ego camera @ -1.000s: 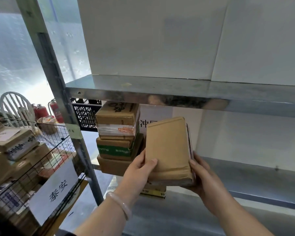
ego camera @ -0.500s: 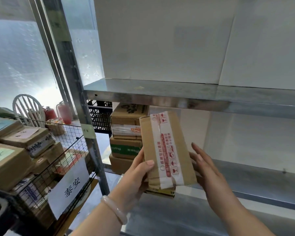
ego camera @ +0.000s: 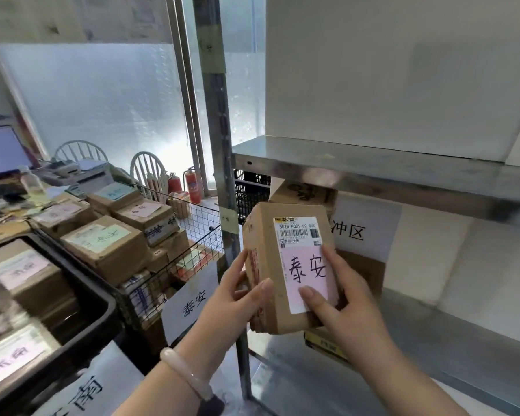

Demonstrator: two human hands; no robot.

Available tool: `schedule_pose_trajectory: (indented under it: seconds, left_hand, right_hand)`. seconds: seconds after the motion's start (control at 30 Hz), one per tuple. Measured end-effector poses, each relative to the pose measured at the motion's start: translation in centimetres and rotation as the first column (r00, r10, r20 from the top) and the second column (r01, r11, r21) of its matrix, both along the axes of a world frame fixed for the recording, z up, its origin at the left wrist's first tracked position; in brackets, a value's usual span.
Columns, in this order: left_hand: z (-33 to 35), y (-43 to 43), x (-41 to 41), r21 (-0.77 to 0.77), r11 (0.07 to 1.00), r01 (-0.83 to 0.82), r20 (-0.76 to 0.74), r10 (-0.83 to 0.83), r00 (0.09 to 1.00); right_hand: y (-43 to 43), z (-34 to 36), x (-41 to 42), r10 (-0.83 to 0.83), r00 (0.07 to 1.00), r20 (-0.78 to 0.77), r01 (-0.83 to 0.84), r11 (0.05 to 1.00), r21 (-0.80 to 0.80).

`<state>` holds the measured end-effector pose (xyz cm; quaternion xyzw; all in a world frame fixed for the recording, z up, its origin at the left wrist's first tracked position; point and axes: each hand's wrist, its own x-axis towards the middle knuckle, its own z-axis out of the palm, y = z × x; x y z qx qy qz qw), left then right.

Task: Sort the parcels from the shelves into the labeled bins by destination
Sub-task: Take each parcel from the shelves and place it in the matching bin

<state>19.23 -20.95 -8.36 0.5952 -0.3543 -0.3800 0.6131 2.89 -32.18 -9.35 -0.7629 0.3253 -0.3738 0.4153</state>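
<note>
A brown cardboard parcel point(ego camera: 266, 265) is held upright in front of the metal shelf point(ego camera: 373, 169). Its face carries a barcode sticker and a pink label handwritten 泰安. My left hand point(ego camera: 237, 298) grips its left edge, thumb on the front. My right hand point(ego camera: 339, 298) grips the right side, with the thumb lying across the pink label. A wire basket point(ego camera: 204, 223) at the left bears a white sign reading 泰安 point(ego camera: 192, 301) and holds several labelled boxes. More parcels point(ego camera: 303, 193) stay stacked on the shelf behind the held one.
A black bin point(ego camera: 81, 298) with parcels and a paper sign sits at the lower left. The shelf's upright post point(ego camera: 222, 175) stands between basket and shelf. Behind are a desk with a monitor, two white chairs, fire extinguishers and a black crate.
The parcel has been turned in my hands from its plain back, past the taped side, to its labelled face. My view has swung left, bringing the bins into sight.
</note>
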Motion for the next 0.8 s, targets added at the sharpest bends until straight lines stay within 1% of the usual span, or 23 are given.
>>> schedule_pose_trajectory:
  seconds: [0.07, 0.13, 0.23, 0.3, 0.4, 0.53, 0.63, 0.7, 0.8]
  left_hand:
    - [0.1, 0.7, 0.2, -0.009, 0.999, -0.038, 0.009, 0.038, 0.999]
    - [-0.1, 1.3, 0.9, 0.000, 0.991, -0.130, -0.013, 0.130, 0.991]
    - [-0.7, 2.6, 2.3, -0.006, 0.971, -0.240, -0.128, 0.237, 0.963]
    - [-0.8, 3.4, 2.9, -0.008, 0.959, -0.283, -0.129, 0.279, 0.951]
    - [-0.6, 4.2, 3.0, -0.001, 0.927, -0.375, -0.121, 0.372, 0.920]
    - [-0.4, 4.9, 3.1, -0.006, 0.871, -0.492, -0.123, 0.487, 0.864]
    - [-0.1, 5.5, 3.7, -0.016, 0.845, -0.535, -0.084, 0.532, 0.843]
    - [0.0, 5.8, 4.8, -0.002, 0.844, -0.536, -0.027, 0.536, 0.844]
    - [0.2, 6.4, 7.4, 0.048, 0.823, -0.566, 0.116, 0.558, 0.822]
  right_hand:
    - [0.3, 0.3, 1.3, 0.074, 0.996, -0.039, -0.076, 0.996, -0.040]
    - [0.2, 0.5, 2.4, 0.157, 0.987, -0.032, -0.158, 0.987, -0.023]
    - [-0.2, 0.6, 4.1, 0.296, 0.955, 0.026, -0.297, 0.951, 0.081]
    - [-0.4, 0.5, 5.3, 0.403, 0.913, 0.072, -0.409, 0.896, 0.172]
    - [-0.7, 0.3, 7.3, 0.505, 0.855, 0.115, -0.518, 0.828, 0.217]
    - [-0.7, -0.4, 10.0, 0.555, 0.810, 0.186, -0.586, 0.766, 0.266]
    - [-0.9, -0.9, 12.0, 0.565, 0.795, 0.222, -0.607, 0.727, 0.322]
    - [-1.4, -0.9, 13.4, 0.557, 0.799, 0.228, -0.600, 0.715, 0.358]
    - [-2.6, 0.0, 16.1, 0.529, 0.818, 0.226, -0.574, 0.730, 0.370]
